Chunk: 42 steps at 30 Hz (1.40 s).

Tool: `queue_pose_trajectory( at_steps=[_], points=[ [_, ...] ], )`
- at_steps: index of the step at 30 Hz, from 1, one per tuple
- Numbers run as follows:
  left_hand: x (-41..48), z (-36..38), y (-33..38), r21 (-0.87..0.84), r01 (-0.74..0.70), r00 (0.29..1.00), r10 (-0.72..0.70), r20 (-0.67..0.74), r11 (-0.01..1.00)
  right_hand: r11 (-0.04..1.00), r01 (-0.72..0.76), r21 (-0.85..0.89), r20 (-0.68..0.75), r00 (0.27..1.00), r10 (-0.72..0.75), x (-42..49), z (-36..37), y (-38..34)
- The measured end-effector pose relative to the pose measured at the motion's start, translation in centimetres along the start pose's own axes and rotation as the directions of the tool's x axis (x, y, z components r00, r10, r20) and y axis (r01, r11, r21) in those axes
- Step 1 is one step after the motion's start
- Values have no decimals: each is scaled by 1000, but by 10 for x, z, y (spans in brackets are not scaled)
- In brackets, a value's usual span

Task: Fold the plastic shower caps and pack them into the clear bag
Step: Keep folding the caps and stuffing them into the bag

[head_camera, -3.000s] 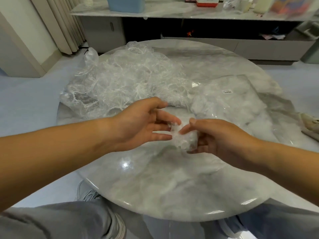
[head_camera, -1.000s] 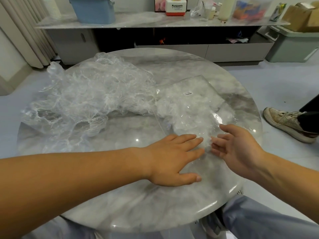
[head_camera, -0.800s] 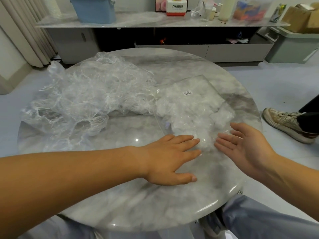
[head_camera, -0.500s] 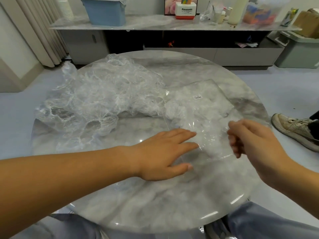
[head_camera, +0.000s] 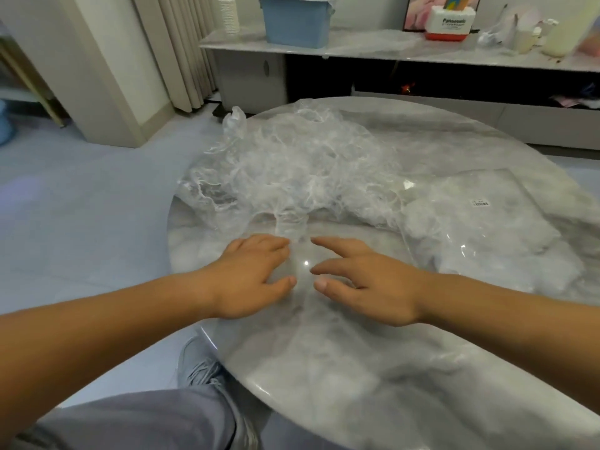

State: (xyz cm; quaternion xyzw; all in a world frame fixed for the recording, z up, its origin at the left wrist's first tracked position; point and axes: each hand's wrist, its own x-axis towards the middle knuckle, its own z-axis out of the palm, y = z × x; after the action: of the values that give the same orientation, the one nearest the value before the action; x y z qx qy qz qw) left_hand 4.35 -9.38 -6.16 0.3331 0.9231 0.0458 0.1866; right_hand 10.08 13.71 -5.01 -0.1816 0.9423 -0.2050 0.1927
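A loose heap of crinkled clear shower caps (head_camera: 292,170) covers the far left of the round marble table (head_camera: 357,368). One cap (head_camera: 290,227) trails from the heap's near edge toward me. My left hand (head_camera: 256,280) and my right hand (head_camera: 360,280) hover side by side just in front of that cap, palms down, fingers spread and relaxed, holding nothing. The clear bag (head_camera: 487,222), with a small barcode label and folded caps inside, lies flat at the right, away from both hands.
Behind the table a low marble sideboard (head_camera: 389,50) carries a blue bin (head_camera: 295,21), a red and white box (head_camera: 449,24) and cups. Curtains (head_camera: 181,50) hang at the left. My grey trouser leg (head_camera: 146,417) and shoe (head_camera: 198,368) show below the table edge.
Both hands left the clear bag and moved left to the near edge of the cap heap. The view has swung left, so the bag now sits at the right.
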Motion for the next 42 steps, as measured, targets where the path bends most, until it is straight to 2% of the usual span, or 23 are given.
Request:
queue_pose_trajectory(
  at_steps=[3,5,7,10,13,15,17,18,19,20,21,23,25,27,31,33,36,37,39,41,42],
  points=[
    [-11,0,8,-94,-232,973,230,-33,968,988,123,-91,-71,989,-129,-3,1,3],
    [-21,3,17,-154,-364,930,367,-5,919,980,185,-66,-65,980,-190,-12,3,7],
    [-30,9,21,-150,-450,890,455,3,880,965,228,-127,-16,973,-232,-23,7,12],
    [-38,13,21,-167,-501,863,504,-27,849,936,243,-257,61,970,-235,-42,13,18],
    [-41,13,15,-223,-460,884,468,-16,860,930,260,-258,78,966,-249,-57,16,18],
    [-43,11,10,-265,-402,907,421,16,876,952,257,-163,5,966,-260,-63,16,18],
    [-42,-1,15,-461,-320,935,353,-15,828,982,161,94,-128,981,-149,-67,9,18],
    [-40,-9,18,-642,-252,955,292,-46,724,958,88,274,-162,986,-44,-67,3,17],
    [-36,-15,19,-802,-180,974,215,-65,570,897,43,440,-173,984,38,-67,-3,17],
    [-31,-21,16,-893,-137,984,160,-74,429,828,41,559,-198,976,86,-65,-9,17],
    [-26,-26,12,-925,-133,986,144,-87,355,771,54,635,-235,964,126,-63,-14,17],
    [-21,-35,7,-937,-150,983,145,-108,316,680,65,730,-283,935,215,-58,-24,13],
    [-19,-37,2,-953,-144,983,151,-106,266,638,67,767,-318,904,288,-52,-29,11],
    [-17,-36,4,-946,-159,981,155,-119,282,618,51,785,-326,881,341,-48,-31,12],
    [-18,-33,13,-839,-234,970,173,-169,491,584,36,811,-336,846,415,-43,-31,16],
    [-20,-32,14,-810,-221,973,174,-149,543,553,39,832,-329,837,436,-42,-32,17],
    [-18,-28,15,-709,-188,982,126,-140,679,503,47,863,-319,823,471,-41,-34,19],
    [-16,-29,16,-724,-175,984,87,-158,668,490,52,870,-318,819,478,-41,-35,20],
    [-13,-31,17,-817,-145,982,-17,-186,559,488,57,871,-323,816,480,-42,-38,21],
    [-7,-32,17,-882,-93,981,-108,-160,462,544,36,838,-332,825,457,-43,-38,21],
    [-5,-32,17,-897,-57,983,-130,-126,439,603,0,798,-331,835,439,-43,-37,22]
  ],
)
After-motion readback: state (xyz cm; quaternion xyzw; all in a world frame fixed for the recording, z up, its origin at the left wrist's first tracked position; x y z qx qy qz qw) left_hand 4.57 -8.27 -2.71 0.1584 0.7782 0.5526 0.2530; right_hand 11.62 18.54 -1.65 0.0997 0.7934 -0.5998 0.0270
